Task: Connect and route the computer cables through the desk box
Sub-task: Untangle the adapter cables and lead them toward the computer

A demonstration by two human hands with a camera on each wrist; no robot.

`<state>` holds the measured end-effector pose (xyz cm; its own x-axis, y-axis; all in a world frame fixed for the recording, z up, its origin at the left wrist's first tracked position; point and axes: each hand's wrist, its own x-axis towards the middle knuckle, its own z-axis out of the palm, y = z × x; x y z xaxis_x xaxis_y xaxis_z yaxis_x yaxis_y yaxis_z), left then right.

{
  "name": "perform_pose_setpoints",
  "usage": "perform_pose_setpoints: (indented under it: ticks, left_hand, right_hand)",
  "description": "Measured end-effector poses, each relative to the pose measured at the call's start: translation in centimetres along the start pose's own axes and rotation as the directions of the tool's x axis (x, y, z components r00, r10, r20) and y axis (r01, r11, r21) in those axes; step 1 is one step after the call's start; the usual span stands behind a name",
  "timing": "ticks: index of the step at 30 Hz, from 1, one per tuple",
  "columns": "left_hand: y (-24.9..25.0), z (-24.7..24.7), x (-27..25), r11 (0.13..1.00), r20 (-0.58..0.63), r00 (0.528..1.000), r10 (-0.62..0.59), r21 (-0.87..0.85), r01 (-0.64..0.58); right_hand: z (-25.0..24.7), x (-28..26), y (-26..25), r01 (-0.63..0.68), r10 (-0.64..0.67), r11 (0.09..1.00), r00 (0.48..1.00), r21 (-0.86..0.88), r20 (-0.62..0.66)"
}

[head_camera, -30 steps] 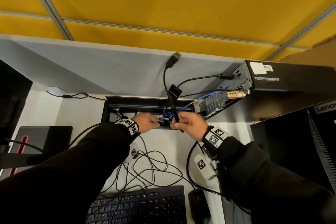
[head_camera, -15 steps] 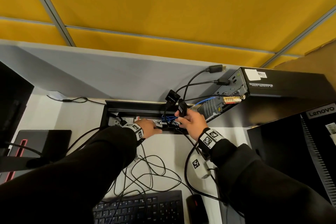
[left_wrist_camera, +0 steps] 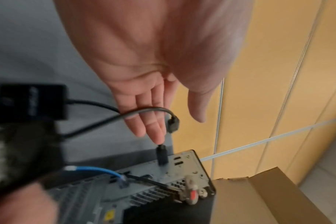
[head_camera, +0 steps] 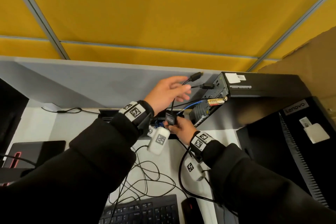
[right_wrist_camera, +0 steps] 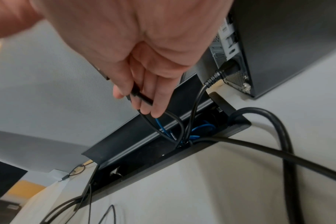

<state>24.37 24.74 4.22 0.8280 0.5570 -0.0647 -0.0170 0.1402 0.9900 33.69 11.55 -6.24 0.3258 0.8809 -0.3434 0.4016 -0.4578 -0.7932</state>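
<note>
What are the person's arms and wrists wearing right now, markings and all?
Both arms are in black long sleeves. The left hand and right hand are bare. Each wrist carries a white band printed with black square tag markers, and a white camera pod, also tagged, hangs below each wrist, with a thin black cable at the right one.

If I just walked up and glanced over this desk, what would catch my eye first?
Probably the left hand, raised open and reaching for a loose black plug dangling beside the small computer. Below it, the right hand grips a black adapter above the open desk box, with blue cable inside.
</note>
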Motion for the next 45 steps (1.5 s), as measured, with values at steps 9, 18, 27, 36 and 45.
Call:
perform_pose_setpoints:
  ticks: [9, 18, 27, 36, 45]
  left_hand:
    - [0.4, 2.8, 1.7, 0.980, -0.012, 1.000, 0.013, 0.197, -0.010]
    - [2.1, 3.7, 1.7, 0.995, -0.133, 0.990, -0.037, 0.085, 0.048]
    - [1.9, 5.4, 2.7, 0.998, -0.162, 0.986, -0.034, 0.047, 0.043]
    - [1.2, 5.2, 2.9, 0.997, -0.147, 0.988, -0.038, 0.057, 0.047]
    - [1.2, 5.9, 3.8, 0.994, -0.156, 0.987, -0.042, 0.090, 0.057]
  right_hand:
    - [-2.8, -3.3, -2.6, -0.037, 0.002, 0.976, 0.987, -0.215, -0.162]
    - [-9.2, -10.3, -11.3, 0.369, -0.542, 0.840, 0.567, -0.397, -0.620]
    - [-12.4, -6.9, -7.0, -0.152, -0.349, 0.785, 0.692, -0.600, -0.632]
    - [-12.2, -6.9, -6.9, -0.161, -0.384, 0.758, 0.674, -0.632, -0.631]
    - [-11.8, -6.4, -7.0, -0.169, -0.383, 0.776, 0.639, -0.607, -0.667]
